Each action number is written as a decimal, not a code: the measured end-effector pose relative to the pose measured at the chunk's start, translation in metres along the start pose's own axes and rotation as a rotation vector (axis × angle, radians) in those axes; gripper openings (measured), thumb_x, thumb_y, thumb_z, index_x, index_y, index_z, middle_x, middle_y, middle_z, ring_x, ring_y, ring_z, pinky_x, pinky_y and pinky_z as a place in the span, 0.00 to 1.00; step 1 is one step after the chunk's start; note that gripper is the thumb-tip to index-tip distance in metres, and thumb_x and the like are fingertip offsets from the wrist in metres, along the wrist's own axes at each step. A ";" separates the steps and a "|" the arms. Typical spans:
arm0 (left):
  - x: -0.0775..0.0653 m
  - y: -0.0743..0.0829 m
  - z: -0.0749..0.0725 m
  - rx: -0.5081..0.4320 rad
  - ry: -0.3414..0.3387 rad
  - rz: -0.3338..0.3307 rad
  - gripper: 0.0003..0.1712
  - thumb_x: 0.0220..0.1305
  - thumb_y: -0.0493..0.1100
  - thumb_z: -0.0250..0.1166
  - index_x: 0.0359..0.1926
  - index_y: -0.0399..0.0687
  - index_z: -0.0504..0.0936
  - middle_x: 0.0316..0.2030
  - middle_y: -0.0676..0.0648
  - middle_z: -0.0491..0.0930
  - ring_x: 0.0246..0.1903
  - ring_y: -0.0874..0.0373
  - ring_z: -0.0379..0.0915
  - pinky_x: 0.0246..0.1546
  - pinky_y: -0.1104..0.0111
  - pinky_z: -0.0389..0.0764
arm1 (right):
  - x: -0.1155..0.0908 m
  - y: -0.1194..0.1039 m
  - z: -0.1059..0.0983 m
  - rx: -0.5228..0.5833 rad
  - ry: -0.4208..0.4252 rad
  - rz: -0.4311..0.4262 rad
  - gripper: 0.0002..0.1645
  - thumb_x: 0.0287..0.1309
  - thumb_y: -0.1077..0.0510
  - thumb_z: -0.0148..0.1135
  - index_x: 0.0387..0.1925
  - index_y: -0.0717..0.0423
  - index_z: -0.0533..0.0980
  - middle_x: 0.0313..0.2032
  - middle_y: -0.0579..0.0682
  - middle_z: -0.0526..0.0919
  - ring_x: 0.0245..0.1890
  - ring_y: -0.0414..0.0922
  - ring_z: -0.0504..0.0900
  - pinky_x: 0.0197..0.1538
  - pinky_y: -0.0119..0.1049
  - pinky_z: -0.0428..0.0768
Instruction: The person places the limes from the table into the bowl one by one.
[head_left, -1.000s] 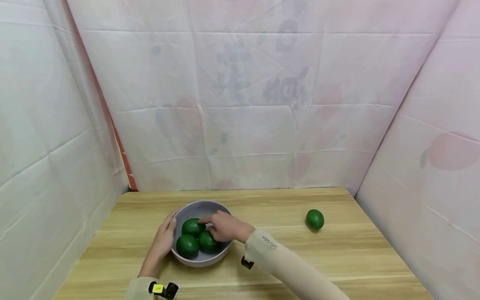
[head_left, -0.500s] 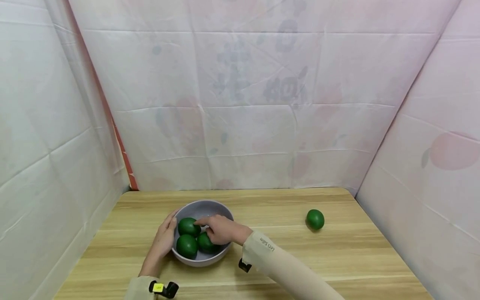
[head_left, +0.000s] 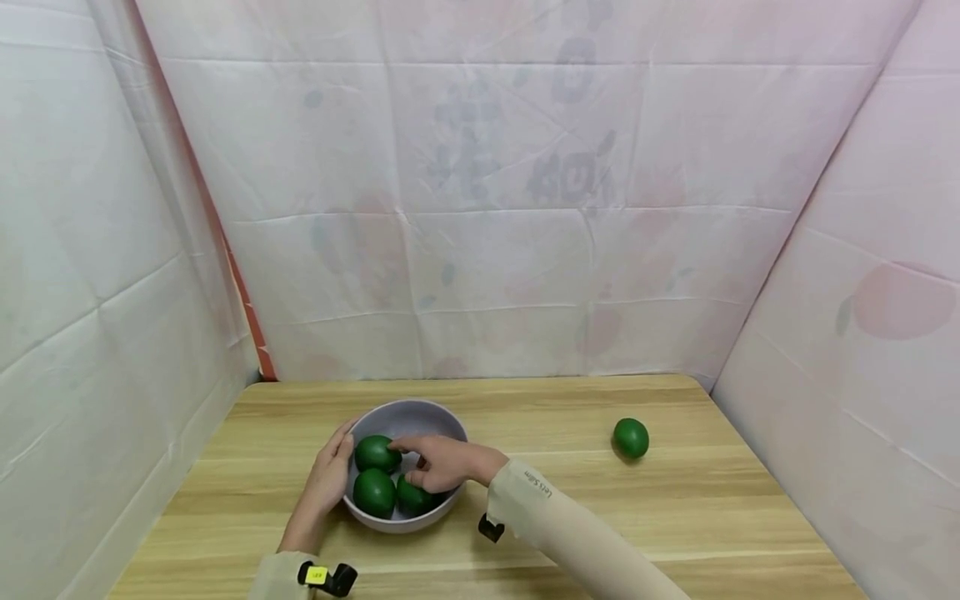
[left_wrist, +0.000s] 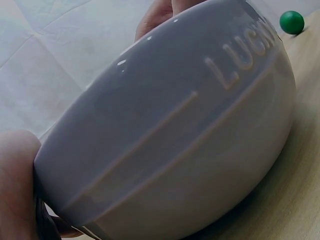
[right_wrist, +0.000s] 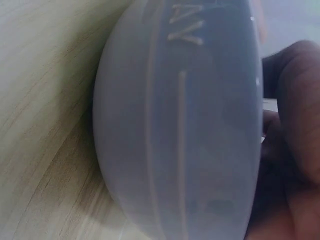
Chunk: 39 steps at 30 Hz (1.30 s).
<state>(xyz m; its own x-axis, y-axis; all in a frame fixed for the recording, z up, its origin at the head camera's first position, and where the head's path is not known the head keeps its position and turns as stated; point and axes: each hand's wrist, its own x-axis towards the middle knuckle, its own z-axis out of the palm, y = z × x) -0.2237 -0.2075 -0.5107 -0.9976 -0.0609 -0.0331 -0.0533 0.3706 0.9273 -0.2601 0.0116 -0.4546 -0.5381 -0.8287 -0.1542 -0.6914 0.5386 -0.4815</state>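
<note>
A lavender-grey bowl (head_left: pixel 420 413) with raised lettering stands on the wooden table. Three glossy dark green avocados lie in it: one at far left (head_left: pixel 375 454), one at near left (head_left: pixel 374 493), and one at right (head_left: pixel 412 498). My left hand (head_left: pixel 327 477) holds the bowl's left side, its thumb at the rim. Over the right part of the bowl is my right hand (head_left: pixel 442 462). Its outstretched index finger touches the far-left avocado, and its thumb is by the right avocado, which it partly hides.
Another avocado (head_left: pixel 631 438) lies alone on the right side of the wooden table (head_left: pixel 555 500). White printed sheets (head_left: pixel 487 250) hang at the back and on both sides of the table. Each sleeve carries a small black wrist camera (head_left: pixel 491 527).
My right hand shifted slightly left, and the avocados in the bowl moved left, the far-left one most. Its thumb then drew left over the right avocado. My left hand stayed on the bowl.
</note>
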 end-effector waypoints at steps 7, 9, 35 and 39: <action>0.001 0.000 0.000 -0.003 -0.004 0.008 0.25 0.70 0.58 0.31 0.66 0.67 0.55 0.69 0.50 0.51 0.70 0.48 0.41 0.68 0.45 0.44 | 0.000 -0.001 -0.002 0.049 -0.014 0.006 0.33 0.59 0.48 0.53 0.65 0.45 0.56 0.63 0.49 0.65 0.53 0.44 0.77 0.53 0.31 0.75; 0.001 0.000 -0.001 -0.007 -0.005 0.009 0.25 0.70 0.58 0.32 0.66 0.67 0.55 0.69 0.50 0.51 0.70 0.48 0.41 0.68 0.45 0.44 | 0.000 -0.001 -0.002 0.056 -0.009 0.008 0.33 0.59 0.48 0.53 0.65 0.45 0.56 0.63 0.49 0.65 0.55 0.45 0.76 0.54 0.31 0.75; 0.000 0.003 0.000 -0.004 -0.002 0.001 0.25 0.70 0.58 0.32 0.66 0.65 0.55 0.69 0.50 0.51 0.70 0.48 0.40 0.67 0.45 0.45 | 0.003 0.004 0.000 0.050 0.063 -0.015 0.29 0.59 0.47 0.54 0.61 0.46 0.62 0.60 0.44 0.69 0.57 0.48 0.73 0.56 0.33 0.74; -0.001 0.003 -0.001 -0.012 -0.004 0.000 0.25 0.70 0.57 0.32 0.66 0.65 0.55 0.69 0.50 0.51 0.70 0.48 0.40 0.67 0.45 0.44 | 0.003 0.003 0.000 0.042 0.066 -0.016 0.30 0.58 0.44 0.53 0.61 0.45 0.62 0.60 0.44 0.69 0.57 0.48 0.73 0.56 0.33 0.74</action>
<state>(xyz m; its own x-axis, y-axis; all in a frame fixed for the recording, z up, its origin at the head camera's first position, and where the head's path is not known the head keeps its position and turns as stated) -0.2234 -0.2070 -0.5078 -0.9978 -0.0571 -0.0342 -0.0525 0.3593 0.9317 -0.2639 0.0110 -0.4565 -0.5584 -0.8247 -0.0899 -0.6800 0.5171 -0.5198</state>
